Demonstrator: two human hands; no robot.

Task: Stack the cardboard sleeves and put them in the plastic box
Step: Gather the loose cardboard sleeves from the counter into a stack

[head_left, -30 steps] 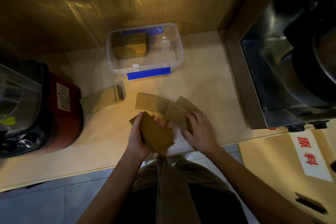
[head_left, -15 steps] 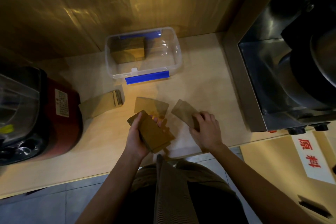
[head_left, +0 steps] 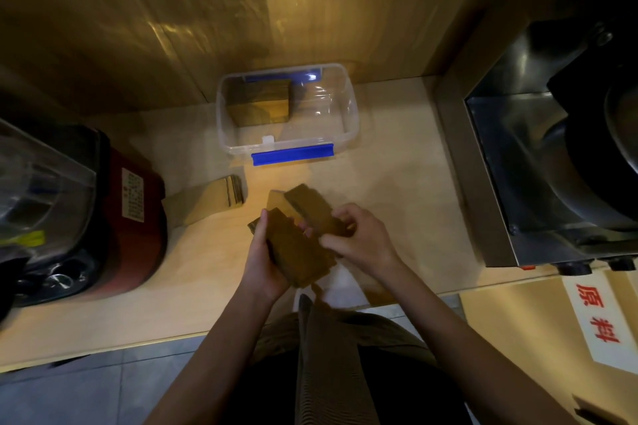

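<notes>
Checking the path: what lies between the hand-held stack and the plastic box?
In the head view, one loose sleeve lies flat just beyond the stack; past it, bare countertop up to the plastic box.

Matt brown cardboard sleeves (head_left: pixel 297 248), clear glossy plastic box (head_left: pixel 348 121), pale smooth wooden counter (head_left: pixel 397 183)

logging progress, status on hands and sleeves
Left hand holds sleeve stack. Right hand brings single sleeve over. Plastic box open, path clear.
</notes>
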